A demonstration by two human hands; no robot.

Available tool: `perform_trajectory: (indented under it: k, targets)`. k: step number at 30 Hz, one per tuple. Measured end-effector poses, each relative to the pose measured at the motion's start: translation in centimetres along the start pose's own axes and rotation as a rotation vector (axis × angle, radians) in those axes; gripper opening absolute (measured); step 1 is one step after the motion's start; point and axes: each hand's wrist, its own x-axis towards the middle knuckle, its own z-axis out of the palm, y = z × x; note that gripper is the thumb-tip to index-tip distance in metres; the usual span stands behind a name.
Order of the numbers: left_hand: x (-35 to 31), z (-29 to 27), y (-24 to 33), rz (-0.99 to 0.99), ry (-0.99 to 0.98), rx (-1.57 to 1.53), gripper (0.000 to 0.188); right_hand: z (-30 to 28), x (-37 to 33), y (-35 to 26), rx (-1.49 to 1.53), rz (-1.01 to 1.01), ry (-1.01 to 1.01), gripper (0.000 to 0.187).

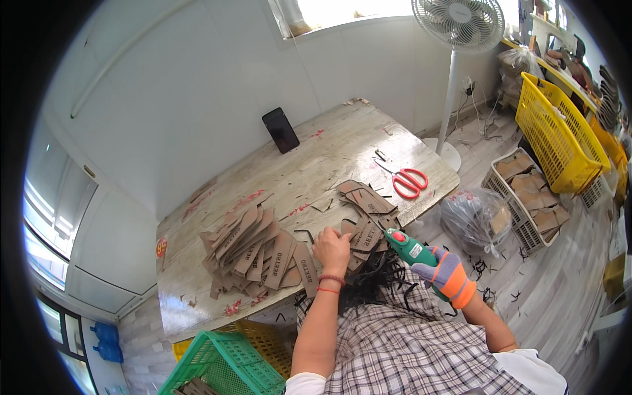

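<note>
My left hand [332, 251], bare with red bands at the wrist, is at the table's near edge with its fingers curled in. Its fingertips meet the edge of a small pile of brown flat pieces [368, 201] with dark printing; what they pinch is hidden. In a grey and orange glove, my right hand [454, 276] grips a green handheld power tool [409, 247] with a red button. The tool's metal tip points at the pile's near end. Black strip scraps [375, 276] lie in my lap below. Left of my hands is a larger heap of printed brown pieces [253, 253].
Red-handled scissors [409, 184] and a black phone [280, 130] are on the worn table [230, 178]. A white fan [454, 85] stands behind the right corner. Yellow [559, 131] and white crates [520, 204] and a plastic bag [477, 217] are to the right; a green crate [220, 365] is below left.
</note>
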Motion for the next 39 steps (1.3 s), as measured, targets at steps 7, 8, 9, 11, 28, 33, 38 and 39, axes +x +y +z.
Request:
perform_trajectory:
  k: [7, 8, 9, 11, 28, 33, 38, 39]
  targets:
    - [-0.5, 0.3, 1.2, -0.082, 0.052, -0.005, 0.031, 0.9, 0.5, 0.8, -0.081, -0.034, 0.009, 0.050]
    - [-0.6, 0.3, 1.3, -0.067, 0.056, 0.030, 0.032, 1.0, 0.6, 0.7, -0.125, -0.035, 0.013, 0.050]
    - [-0.6, 0.4, 1.4, -0.052, 0.060, 0.064, 0.033, 1.0, 0.7, 0.7, -0.169, -0.035, 0.016, 0.050]
    - [-0.5, 0.3, 1.5, -0.048, 0.040, 0.117, 0.034, 1.0, 0.5, 0.6, -0.156, -0.034, 0.020, 0.051]
    - [0.7, -5.8, 3.0, -0.088, 0.334, -1.310, 0.006, 2.8, 0.5, -1.1, -0.053, -0.048, 0.022, 0.047]
    - [-1.3, -6.9, 5.1, -0.092, 0.226, -1.570, 0.004, 3.9, 1.3, -1.2, -0.198, -0.095, -0.002, 0.059]
    - [-2.4, -5.5, 5.5, -0.183, 0.125, -1.584, 0.004, 3.9, 0.6, -1.8, -0.182, -0.157, 0.024, 0.055]
    - [-2.5, -5.0, 5.4, -0.187, 0.122, -1.598, 0.005, 3.8, 0.6, -1.9, -0.173, -0.173, 0.030, 0.054]
